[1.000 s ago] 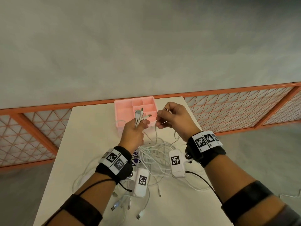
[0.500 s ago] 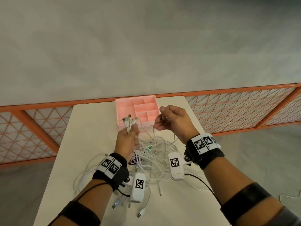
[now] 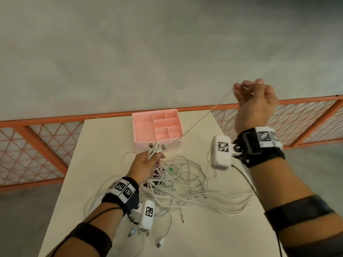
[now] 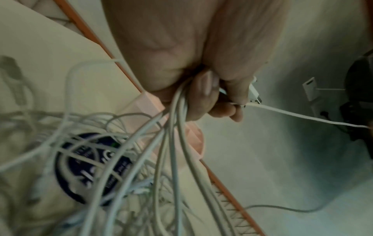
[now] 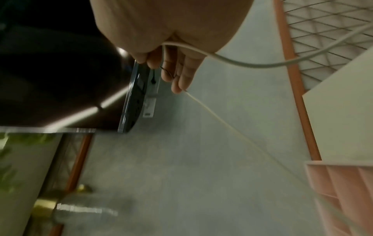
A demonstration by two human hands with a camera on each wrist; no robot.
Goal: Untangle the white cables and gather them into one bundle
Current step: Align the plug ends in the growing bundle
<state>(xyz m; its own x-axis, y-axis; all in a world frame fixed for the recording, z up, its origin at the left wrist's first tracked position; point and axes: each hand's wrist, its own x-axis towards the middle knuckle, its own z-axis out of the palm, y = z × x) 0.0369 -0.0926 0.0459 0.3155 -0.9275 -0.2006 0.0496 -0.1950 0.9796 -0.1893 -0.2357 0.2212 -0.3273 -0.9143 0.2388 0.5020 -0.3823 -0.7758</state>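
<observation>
A tangle of white cables lies on the cream table. My left hand grips a bunch of several cable ends, their plugs sticking up above the fist; the strands hang from the fist in the left wrist view. My right hand is raised high at the right and pinches one white cable, which runs taut down toward the left hand. The same cable leaves the fingertips in the right wrist view, and another length loops under the palm.
A pink compartment tray stands at the table's far edge, just beyond my left hand. A dark round object lies under the cables. Loose plugs lie near the front edge. An orange mesh fence runs behind the table.
My right hand has swung up and to the right, drawing one cable taut out of the tangle. My left hand has sunk a little and keeps its bunch of cable ends.
</observation>
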